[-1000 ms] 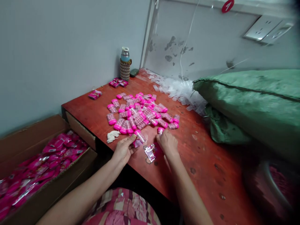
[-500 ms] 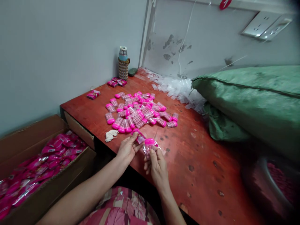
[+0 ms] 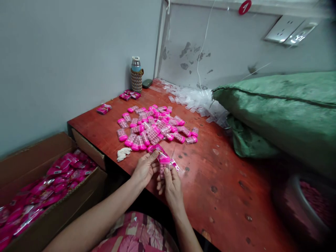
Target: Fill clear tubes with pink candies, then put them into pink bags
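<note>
My left hand [image 3: 147,168] pinches a pink printed wrapper [image 3: 160,151] between thumb and fingers near the table's front edge. My right hand [image 3: 171,187] grips a small clear case with a pink cap and pink beads [image 3: 163,167]. Case and wrapper overlap between my two hands, and a shiny end of wrapper shows to the right of the case. Just beyond my hands lies a pile of similar pink-capped cases [image 3: 154,127] on the red table [image 3: 204,168].
An open carton [image 3: 86,190] of pink packets stands at the left. Behind are a bottle [image 3: 136,78], pink packs [image 3: 104,109] and clear plastic pieces [image 3: 195,98]. A green sack [image 3: 278,108] and a bowl of pink beads [image 3: 299,199] occupy the right. White scraps [image 3: 123,153] lie near the front edge.
My hands have come closer together. The case has moved slightly left and down, and now overlaps the wrapper. The view has shifted slightly.
</note>
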Demonstrator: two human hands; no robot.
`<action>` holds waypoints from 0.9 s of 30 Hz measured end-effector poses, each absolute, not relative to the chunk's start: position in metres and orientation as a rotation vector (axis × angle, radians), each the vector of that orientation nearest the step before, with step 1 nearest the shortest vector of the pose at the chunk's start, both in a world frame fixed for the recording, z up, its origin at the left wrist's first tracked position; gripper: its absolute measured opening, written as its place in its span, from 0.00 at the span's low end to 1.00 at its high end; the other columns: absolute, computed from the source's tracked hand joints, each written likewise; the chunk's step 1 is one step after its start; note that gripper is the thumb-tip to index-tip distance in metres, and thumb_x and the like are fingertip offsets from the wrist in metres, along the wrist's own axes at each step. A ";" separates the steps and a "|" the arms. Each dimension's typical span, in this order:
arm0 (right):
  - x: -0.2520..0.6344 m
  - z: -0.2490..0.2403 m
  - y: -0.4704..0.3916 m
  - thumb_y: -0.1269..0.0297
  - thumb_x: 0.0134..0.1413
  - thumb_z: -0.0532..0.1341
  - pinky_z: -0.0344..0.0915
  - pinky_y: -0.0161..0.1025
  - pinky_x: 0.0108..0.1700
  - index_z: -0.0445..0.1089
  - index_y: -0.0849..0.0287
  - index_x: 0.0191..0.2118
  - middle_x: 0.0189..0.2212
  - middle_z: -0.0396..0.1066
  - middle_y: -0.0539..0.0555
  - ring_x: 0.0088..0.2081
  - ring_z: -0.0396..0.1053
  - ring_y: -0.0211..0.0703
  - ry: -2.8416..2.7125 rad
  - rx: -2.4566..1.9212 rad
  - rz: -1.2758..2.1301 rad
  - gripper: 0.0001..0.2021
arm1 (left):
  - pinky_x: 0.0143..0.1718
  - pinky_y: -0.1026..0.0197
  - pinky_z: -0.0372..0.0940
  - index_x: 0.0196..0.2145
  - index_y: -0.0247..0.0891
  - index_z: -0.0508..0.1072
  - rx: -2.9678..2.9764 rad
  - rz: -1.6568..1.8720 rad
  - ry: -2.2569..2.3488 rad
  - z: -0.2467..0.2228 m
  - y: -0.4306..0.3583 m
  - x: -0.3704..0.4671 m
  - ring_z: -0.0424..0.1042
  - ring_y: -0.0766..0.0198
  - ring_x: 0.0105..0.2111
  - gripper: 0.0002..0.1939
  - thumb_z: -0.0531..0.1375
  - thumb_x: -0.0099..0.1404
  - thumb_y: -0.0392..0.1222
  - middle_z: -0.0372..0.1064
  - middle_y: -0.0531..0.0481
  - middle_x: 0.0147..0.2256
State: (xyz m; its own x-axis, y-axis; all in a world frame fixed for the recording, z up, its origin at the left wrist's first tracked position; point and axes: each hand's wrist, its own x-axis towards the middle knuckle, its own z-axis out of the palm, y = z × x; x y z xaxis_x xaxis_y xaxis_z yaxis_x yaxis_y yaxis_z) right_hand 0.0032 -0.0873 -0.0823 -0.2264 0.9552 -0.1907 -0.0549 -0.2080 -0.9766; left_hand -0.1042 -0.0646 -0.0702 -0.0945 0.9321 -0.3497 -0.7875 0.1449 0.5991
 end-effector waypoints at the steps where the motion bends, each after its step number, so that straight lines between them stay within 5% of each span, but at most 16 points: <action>1: 0.003 -0.083 -0.087 0.51 0.55 0.49 0.57 0.25 0.11 0.57 0.57 0.36 0.20 0.63 0.44 0.12 0.59 0.29 -1.226 -1.189 1.538 0.13 | 0.24 0.66 0.65 0.30 0.32 0.67 0.263 1.439 0.810 -0.069 -0.065 -0.104 0.69 0.68 0.22 0.11 0.63 0.51 0.40 0.69 0.50 0.24; 7: 0.004 -0.088 -0.087 0.53 0.56 0.49 0.58 0.26 0.12 0.57 0.57 0.40 0.21 0.63 0.45 0.13 0.60 0.29 -1.326 -1.214 1.428 0.13 | 0.12 0.68 0.57 0.26 0.31 0.67 0.360 1.292 0.831 -0.071 -0.064 -0.102 0.63 0.69 0.15 0.11 0.63 0.51 0.42 0.67 0.50 0.20; 16: 0.009 -0.089 -0.084 0.52 0.55 0.49 0.55 0.26 0.11 0.55 0.56 0.36 0.20 0.63 0.44 0.12 0.58 0.29 -1.157 -1.012 1.714 0.13 | 0.25 0.66 0.63 0.22 0.28 0.72 0.543 1.181 0.927 -0.066 -0.058 -0.112 0.66 0.69 0.20 0.09 0.65 0.47 0.39 0.69 0.48 0.21; 22: 0.011 -0.086 -0.084 0.53 0.53 0.52 0.56 0.28 0.13 0.59 0.55 0.38 0.18 0.61 0.45 0.14 0.58 0.32 -1.325 -1.217 1.372 0.12 | 0.24 0.65 0.62 0.21 0.29 0.73 0.593 1.210 1.007 -0.065 -0.058 -0.110 0.66 0.68 0.19 0.09 0.65 0.46 0.39 0.69 0.48 0.20; 27: 0.011 -0.086 -0.084 0.50 0.55 0.48 0.51 0.25 0.10 0.56 0.57 0.33 0.20 0.63 0.45 0.12 0.56 0.29 -1.216 -1.013 1.732 0.14 | 0.24 0.66 0.62 0.20 0.29 0.72 0.577 1.198 0.956 -0.060 -0.060 -0.110 0.65 0.69 0.19 0.09 0.65 0.46 0.39 0.68 0.49 0.19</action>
